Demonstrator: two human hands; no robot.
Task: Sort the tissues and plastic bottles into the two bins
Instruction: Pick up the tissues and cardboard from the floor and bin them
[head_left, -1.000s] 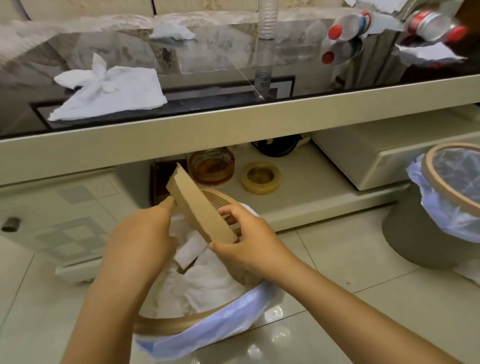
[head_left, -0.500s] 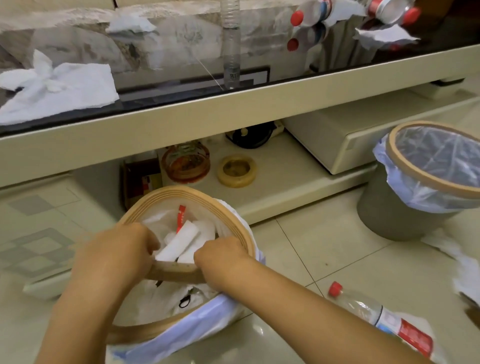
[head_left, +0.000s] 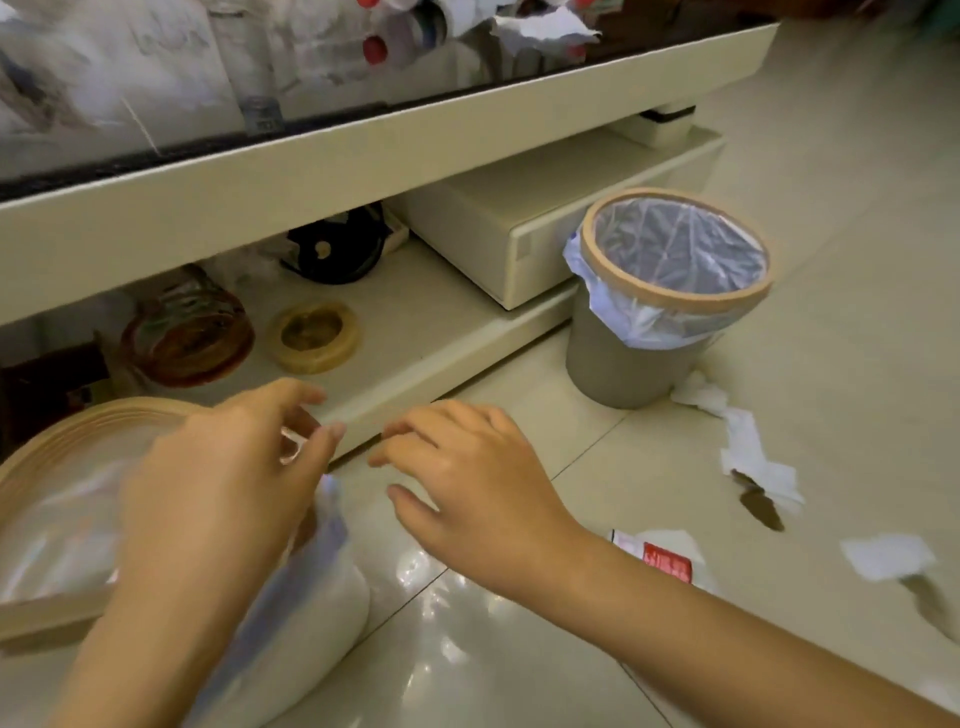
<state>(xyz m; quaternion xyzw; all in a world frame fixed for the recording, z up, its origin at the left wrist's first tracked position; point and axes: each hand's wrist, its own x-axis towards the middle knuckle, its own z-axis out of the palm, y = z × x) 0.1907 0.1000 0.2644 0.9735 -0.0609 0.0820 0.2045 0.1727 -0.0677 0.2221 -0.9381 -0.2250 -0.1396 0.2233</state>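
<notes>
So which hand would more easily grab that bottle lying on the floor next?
Probably the right hand: it hangs open with the bottle just past its wrist on the tiles. The left hand is over the near bin, farther off.

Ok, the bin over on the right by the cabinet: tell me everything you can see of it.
The grey bin stands upright on the tiled floor, close beside the corner of the cream cabinet base. It is round, with a tan wooden-looking ring clamping a thin translucent liner whose bluish edge hangs outside. Nothing shows inside but the liner. Crumpled tissues lie on the floor close beside its foot. Neither hand touches it.
</notes>
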